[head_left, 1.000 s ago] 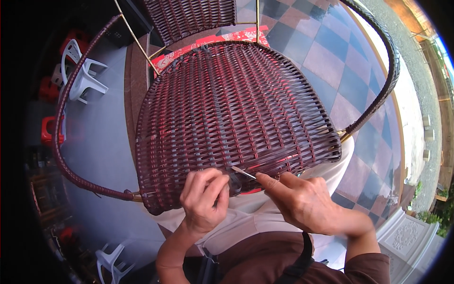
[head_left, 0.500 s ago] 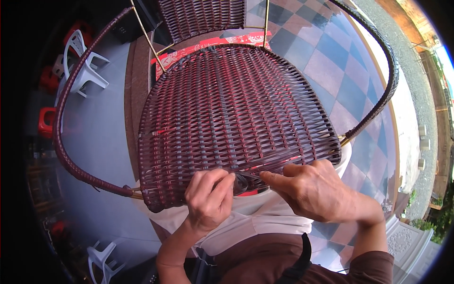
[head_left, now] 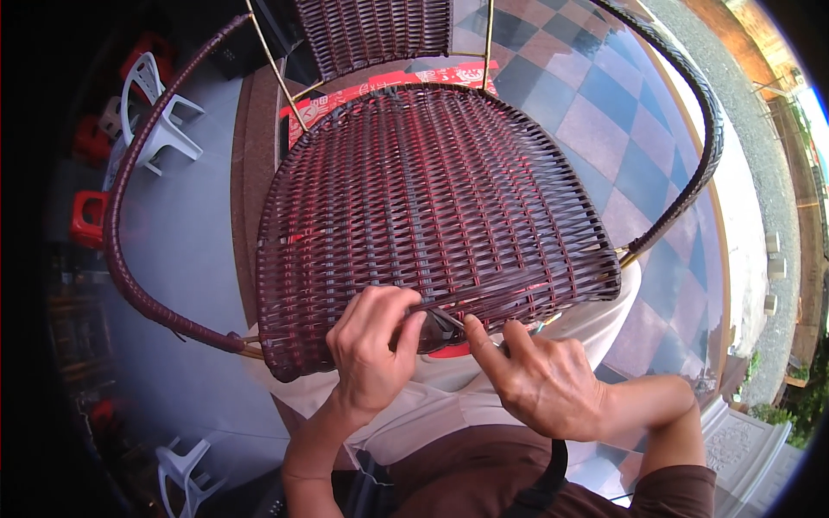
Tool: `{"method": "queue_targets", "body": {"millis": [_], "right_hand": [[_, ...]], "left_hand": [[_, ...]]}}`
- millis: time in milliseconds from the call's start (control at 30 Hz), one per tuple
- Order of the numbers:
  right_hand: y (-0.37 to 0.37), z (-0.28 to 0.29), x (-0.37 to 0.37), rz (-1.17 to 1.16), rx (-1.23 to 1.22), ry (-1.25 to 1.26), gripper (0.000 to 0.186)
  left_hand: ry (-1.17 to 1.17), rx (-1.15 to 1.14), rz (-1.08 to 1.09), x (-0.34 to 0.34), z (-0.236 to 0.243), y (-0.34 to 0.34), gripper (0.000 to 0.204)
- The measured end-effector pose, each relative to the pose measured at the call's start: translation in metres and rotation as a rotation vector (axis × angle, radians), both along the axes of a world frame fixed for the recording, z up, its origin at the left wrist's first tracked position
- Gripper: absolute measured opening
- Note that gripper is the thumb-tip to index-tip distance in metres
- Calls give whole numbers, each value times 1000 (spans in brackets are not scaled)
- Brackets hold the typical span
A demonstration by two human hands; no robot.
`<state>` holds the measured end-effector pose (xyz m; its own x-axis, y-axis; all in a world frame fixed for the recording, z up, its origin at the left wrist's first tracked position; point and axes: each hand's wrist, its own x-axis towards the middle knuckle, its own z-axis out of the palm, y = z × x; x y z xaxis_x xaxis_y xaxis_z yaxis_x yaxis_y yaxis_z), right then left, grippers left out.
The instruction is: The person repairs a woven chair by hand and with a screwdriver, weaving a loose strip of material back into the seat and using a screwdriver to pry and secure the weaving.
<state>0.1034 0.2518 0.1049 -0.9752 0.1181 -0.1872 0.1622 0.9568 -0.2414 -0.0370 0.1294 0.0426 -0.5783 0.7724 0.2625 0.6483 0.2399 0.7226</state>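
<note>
A woven chair seat of dark red-brown flat strips lies over my lap, its front edge toward me. At that edge my left hand is closed, thumb and fingers pinching a dark strip. Just to the right, my right hand has its index fingertip against the same strip and its other fingers curled in. Some of what lies under the right fingers is hidden. Several loose strips run slantwise across the front right of the seat. A dark gap in the weave shows between the hands, with red beneath it.
Curved wrapped armrests bow out at the left and right; the woven backrest stands beyond the seat. White plastic chairs and a red stool are at the left. Checkered tiles lie at the right.
My right hand has turned and shifted slightly down and left, its index finger now pointing up at the strip. My left hand has moved slightly up, its thumb further from its index finger.
</note>
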Motion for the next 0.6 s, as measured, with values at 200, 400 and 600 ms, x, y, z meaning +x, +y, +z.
{"method": "queue_targets", "body": {"millis": [200,400,600], "right_hand": [[13,6,1,-43,-120,-17,44],[31,11,0,-115,-249,-10,38],[34,0,-5,-113,-260,0,36]], "left_hand": [[-157,-108,15,-4,8,9,21],[-171,-122,32,-4,7,7,18],[-242,-204,-25,-11,12,12,17]]}}
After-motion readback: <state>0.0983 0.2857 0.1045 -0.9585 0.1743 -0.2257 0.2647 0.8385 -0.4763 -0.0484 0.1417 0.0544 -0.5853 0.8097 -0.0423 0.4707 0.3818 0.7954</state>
